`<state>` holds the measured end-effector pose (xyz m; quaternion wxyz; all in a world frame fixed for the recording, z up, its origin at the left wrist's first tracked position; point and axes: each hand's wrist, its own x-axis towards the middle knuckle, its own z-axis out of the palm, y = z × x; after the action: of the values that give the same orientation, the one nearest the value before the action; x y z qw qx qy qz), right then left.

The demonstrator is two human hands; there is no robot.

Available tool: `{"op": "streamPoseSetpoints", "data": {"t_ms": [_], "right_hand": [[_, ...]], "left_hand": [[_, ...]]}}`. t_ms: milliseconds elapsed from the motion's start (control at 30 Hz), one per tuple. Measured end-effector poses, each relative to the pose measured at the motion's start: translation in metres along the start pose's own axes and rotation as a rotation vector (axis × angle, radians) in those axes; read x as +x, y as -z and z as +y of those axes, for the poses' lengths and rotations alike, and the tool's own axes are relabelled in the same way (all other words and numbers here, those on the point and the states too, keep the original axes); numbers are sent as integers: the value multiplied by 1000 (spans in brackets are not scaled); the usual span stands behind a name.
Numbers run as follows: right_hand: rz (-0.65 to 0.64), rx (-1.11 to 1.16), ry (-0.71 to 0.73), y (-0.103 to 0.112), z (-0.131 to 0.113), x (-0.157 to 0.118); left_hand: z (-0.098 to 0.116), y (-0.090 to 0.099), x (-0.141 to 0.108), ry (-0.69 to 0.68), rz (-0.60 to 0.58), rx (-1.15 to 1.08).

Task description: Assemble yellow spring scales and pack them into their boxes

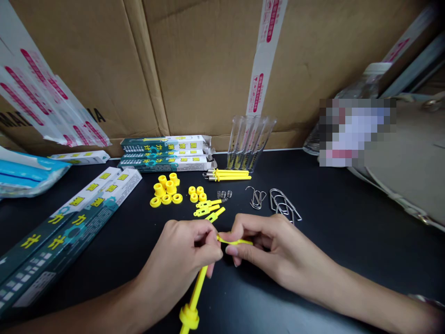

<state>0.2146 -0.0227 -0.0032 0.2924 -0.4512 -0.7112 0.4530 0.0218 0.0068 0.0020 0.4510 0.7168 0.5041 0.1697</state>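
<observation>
My left hand point(189, 250) is closed around the upper end of a yellow plastic rod point(198, 290), which slants down toward the bottom edge and carries a round collar. Just to the right, my right hand point(264, 246) pinches a small thin yellow piece point(234, 241) that reaches across to the left fingertips. How the piece and the rod meet is hidden by the fingers. Directly beyond the hands lie several small yellow flat-ended parts point(207, 211), with yellow rings point(166, 199) and flanged caps point(170, 187) farther left.
Small springs point(224, 195), metal hooks point(257, 198) and larger wire loops point(285, 206) lie behind the hands. Clear tubes point(248, 144) stand behind assembled yellow rods point(231, 175). Printed boxes point(163, 162) are stacked behind; long boxes point(79, 222) lie left. A bottle point(368, 86) and bag point(406, 157) are right.
</observation>
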Motion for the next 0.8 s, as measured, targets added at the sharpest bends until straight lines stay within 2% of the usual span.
{"op": "streamPoseSetpoints", "data": {"t_ms": [167,267,467,600,800], "right_hand": [[79,-127,38,-4,-5,-1],[127,-109,42,-5,-5,0],[148,162,-7,-1,-2,4],[144,368,-51,0,-4,7],[194,442,-60,2,-8,8]], "left_hand": [[-1,2,2,-19,-20,-76],[-3,2,2,-39,-27,-136],[-7,1,0,-116,-62,-215],[-2,3,1,-81,-64,-262],[2,4,1,-58,11,-265]]}}
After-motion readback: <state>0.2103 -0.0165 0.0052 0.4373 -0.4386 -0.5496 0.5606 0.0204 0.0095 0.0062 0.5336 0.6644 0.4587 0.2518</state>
